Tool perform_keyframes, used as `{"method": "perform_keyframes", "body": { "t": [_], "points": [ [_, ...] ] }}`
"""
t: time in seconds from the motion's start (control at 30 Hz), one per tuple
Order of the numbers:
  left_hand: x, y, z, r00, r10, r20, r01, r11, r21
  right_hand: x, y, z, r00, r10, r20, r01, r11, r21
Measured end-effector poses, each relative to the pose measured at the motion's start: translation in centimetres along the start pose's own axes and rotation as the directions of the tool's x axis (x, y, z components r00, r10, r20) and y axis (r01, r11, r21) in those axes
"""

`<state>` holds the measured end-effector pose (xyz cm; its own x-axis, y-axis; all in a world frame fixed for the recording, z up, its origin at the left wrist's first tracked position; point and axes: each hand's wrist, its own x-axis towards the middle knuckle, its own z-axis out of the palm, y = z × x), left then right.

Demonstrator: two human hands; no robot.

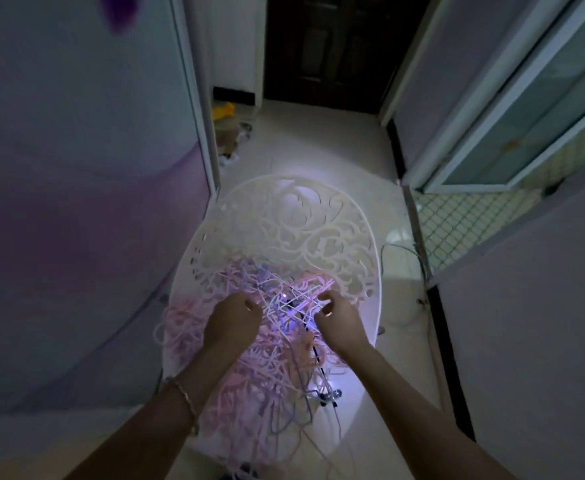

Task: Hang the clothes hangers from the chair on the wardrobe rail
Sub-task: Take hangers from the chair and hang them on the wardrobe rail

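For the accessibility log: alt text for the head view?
The left hand grips strands in a tangled heap of pink and white clothes hangers on a white chair with an ornate cut-out back; the right hand curls over the heap. Dim hallway, dark door beyond.

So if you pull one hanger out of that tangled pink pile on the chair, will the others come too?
Probably: the tangled pile of thin pink, white and lilac hangers looks hooked together, so several may lift at once. They look thin, so likely light. Loose ones might slide off the white cut-out chair.
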<state>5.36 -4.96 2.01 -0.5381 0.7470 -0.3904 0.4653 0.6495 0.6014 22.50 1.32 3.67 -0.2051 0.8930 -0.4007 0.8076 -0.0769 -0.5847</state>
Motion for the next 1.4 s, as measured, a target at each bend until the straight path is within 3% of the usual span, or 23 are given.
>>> {"method": "perform_keyframes", "body": {
  "t": [0.17,0.27,0.33,0.5,0.73,0.87,1.0,1.17,1.27,1.4],
  "points": [
    [5.3,-2.5,5.7,0.996,0.038,0.083,-0.058,0.967,0.249,4.9,2.1,5.9,0.993,0.019,0.115,-0.006,0.993,-0.117],
    [7.0,-4.1,8.1,0.986,0.158,0.044,-0.160,0.862,0.481,6.8,3.1,9.3,0.988,0.030,0.151,0.012,0.963,-0.268],
    [8.4,-5.2,9.7,0.976,0.197,0.092,-0.213,0.781,0.587,7.7,3.9,10.8,0.982,0.056,0.181,0.025,0.910,-0.414],
    [9.2,-8.6,12.6,0.929,0.332,0.166,-0.354,0.661,0.661,8.8,5.8,13.1,0.974,0.062,0.219,0.073,0.829,-0.555],
    [9.8,-6.5,11.1,0.960,0.251,0.125,-0.273,0.736,0.620,8.7,6.2,13.6,0.987,-0.070,0.144,0.149,0.736,-0.660],
    [9.2,-6.5,10.5,0.960,0.256,0.116,-0.274,0.761,0.587,8.3,5.6,12.6,0.984,-0.140,0.111,0.178,0.793,-0.583],
    [8.6,-4.9,9.4,0.953,0.298,0.060,-0.269,0.734,0.624,7.7,4.8,10.8,0.963,-0.269,0.037,0.259,0.874,-0.412],
    [7.2,-2.5,6.7,0.907,0.418,-0.057,-0.271,0.680,0.682,6.1,3.9,8.0,0.930,-0.365,-0.038,0.336,0.889,-0.310],
    [6.2,-0.4,4.7,0.859,0.501,-0.109,-0.297,0.660,0.690,4.7,2.4,5.1,0.915,-0.398,-0.062,0.379,0.904,-0.197],
    [3.9,4.2,0.7,0.738,0.649,-0.186,-0.390,0.635,0.667,2.6,-0.6,-0.5,0.898,-0.410,-0.159,0.408,0.912,-0.047]
  ]
}}
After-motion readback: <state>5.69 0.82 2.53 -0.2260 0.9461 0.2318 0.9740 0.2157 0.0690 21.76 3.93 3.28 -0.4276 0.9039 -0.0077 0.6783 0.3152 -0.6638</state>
